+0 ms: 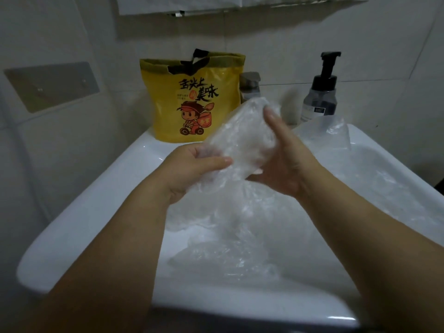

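Over a white sink (79, 219) I hold a crumpled clear plastic bag (242, 138), folded into a tilted bundle. My left hand (192, 169) pinches its lower end between thumb and curled fingers. My right hand (281, 162) wraps the bundle from the right, thumb up along its top and fingers underneath. More of the clear plastic (230, 239) trails down from the bundle into the basin.
A yellow printed bag (192, 99) with black handles stands on the sink's back rim. A metal tap (249, 86) rises behind the bundle. A black pump dispenser bottle (320, 92) stands at the back right, with another clear plastic bag (329, 134) lying below it. Tiled wall behind.
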The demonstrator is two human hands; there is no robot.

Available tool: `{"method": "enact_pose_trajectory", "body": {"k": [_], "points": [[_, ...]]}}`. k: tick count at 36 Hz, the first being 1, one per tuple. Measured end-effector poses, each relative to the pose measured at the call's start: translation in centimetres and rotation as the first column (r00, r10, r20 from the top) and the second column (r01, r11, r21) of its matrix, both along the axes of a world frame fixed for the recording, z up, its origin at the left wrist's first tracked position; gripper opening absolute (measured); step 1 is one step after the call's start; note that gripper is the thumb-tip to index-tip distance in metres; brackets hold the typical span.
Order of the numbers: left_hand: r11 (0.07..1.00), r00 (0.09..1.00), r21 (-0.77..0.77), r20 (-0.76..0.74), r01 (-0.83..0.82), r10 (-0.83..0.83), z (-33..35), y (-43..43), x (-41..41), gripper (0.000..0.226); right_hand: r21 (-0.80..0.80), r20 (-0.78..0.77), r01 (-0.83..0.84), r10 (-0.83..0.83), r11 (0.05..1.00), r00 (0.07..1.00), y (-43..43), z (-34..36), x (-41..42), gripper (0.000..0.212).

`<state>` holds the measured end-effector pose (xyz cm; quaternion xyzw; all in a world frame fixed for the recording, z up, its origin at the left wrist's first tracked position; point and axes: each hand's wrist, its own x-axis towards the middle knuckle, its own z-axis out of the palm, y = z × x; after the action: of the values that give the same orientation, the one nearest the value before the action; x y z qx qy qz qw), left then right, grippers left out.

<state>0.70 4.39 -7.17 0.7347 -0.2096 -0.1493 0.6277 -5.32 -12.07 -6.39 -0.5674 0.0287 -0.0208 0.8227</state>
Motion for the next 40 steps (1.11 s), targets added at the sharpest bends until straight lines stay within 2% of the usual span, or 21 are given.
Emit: {"method": "enact_pose_trajectory", "body": {"k": [2, 4, 7, 9, 11, 13, 15, 18, 20, 21, 25, 28, 31, 33, 36, 37, 40], "points": [[1.0, 1.0, 0.007, 0.006, -0.02, 0.02, -0.1, -0.3, -0.2, 0.021, -0.04, -0.012, 0.032, -0.032, 0.999, 0.999, 0.7, -0.8, 0.4, 0.074], [1.0, 1.0, -0.01, 0.011, -0.024, 0.024, -0.2, -0.6, -0.4, 0.022, -0.036, 0.022, 0.159, -0.158, 0.987, 0.987, 1.0, -1.0, 0.8, 0.051], [0.992, 0.992, -0.096, -0.09, 0.084, -0.093, 0.1, -0.7, -0.6, 0.028, 0.064, 0.104, 0.239, -0.244, 0.969, 0.964, 0.4, -0.8, 1.2, 0.035], [0.989, 0.981, -0.021, -0.123, 0.146, -0.147, 0.1, -0.7, -0.8, 0.031, 0.122, 0.129, 0.236, -0.251, 0.964, 0.959, 0.0, -0.6, 1.2, 0.037], [0.991, 0.987, 0.047, -0.108, 0.124, -0.118, 0.0, -0.8, -0.9, 0.019, 0.174, 0.156, 0.222, -0.25, 0.959, 0.956, -0.1, -0.2, 1.1, 0.04], [0.997, 0.991, 0.001, -0.109, 0.078, -0.078, 0.0, -1.1, -0.9, 0.009, 0.222, 0.171, 0.161, -0.201, 0.962, 0.965, 0.0, 0.0, 1.0, 0.047], [0.993, 0.988, -0.103, -0.138, 0.061, -0.075, 0.3, -1.2, -0.9, 0.006, 0.225, 0.102, 0.076, -0.101, 0.971, 0.99, 0.0, -0.2, 0.8, 0.06], [0.98, 0.979, -0.179, -0.165, 0.092, -0.122, 0.3, -1.2, -0.8, 0.009, -0.001, -0.02, -0.174, 0.174, 0.985, 0.984, 0.7, -1.2, 0.7, 0.071], [0.978, 0.97, -0.146, -0.173, 0.146, -0.171, 0.1, -1.3, -1.0, 0.011, -0.138, -0.1, -0.311, 0.299, 0.94, 0.949, 1.8, -2.0, 0.6, 0.063], [0.978, 0.966, -0.121, -0.178, 0.168, -0.188, 0.0, -1.3, -1.1, 0.012, -0.138, -0.113, -0.332, 0.318, 0.933, 0.941, 2.3, -2.2, 0.8, 0.06], [0.982, 0.963, -0.073, -0.198, 0.174, -0.185, 0.0, -1.3, -1.3, 0.009, -0.057, -0.058, -0.283, 0.28, 0.957, 0.958, 1.9, -1.7, 1.4, 0.063], [0.983, 0.963, 0.004, -0.203, 0.182, -0.178, 0.1, -1.2, -1.3, 0.008, -0.036, -0.036, -0.23, 0.229, 0.973, 0.973, 0.6, -1.1, 1.6, 0.042], [0.978, 0.96, 0.066, -0.213, 0.197, -0.179, 0.0, -1.1, -1.3, 0.007, 0.038, 0.006, -0.17, 0.17, 0.985, 0.985, -0.6, -0.1, 1.5, 0.035], [0.976, 0.959, 0.084, -0.221, 0.201, -0.179, -0.1, -1.0, -1.3, 0.008, 0.105, 0.065, -0.151, 0.145, 0.983, 0.987, -1.7, 0.8, 1.3, 0.04], [0.97, 0.957, 0.116, -0.227, 0.212, -0.182, -0.2, -0.9, -1.1, 0.011, 0.158, 0.103, -0.172, 0.157, 0.972, 0.982, -3.0, 1.4, 1.0, 0.078], [0.965, 0.955, 0.133, -0.227, 0.226, -0.193, -0.2, -0.9, -1.1, 0.01, 0.149, 0.092, -0.148, 0.135, 0.978, 0.987, -3.1, 1.4, 0.9, 0.082], [0.937, 0.945, 0.196, -0.215, 0.288, -0.245, -0.3, -0.6, -1.0, 0.019, 0.1, 0.072, -0.055, 0.048, 0.993, 0.996, -2.8, 1.2, 0.6, 0.059]]}}
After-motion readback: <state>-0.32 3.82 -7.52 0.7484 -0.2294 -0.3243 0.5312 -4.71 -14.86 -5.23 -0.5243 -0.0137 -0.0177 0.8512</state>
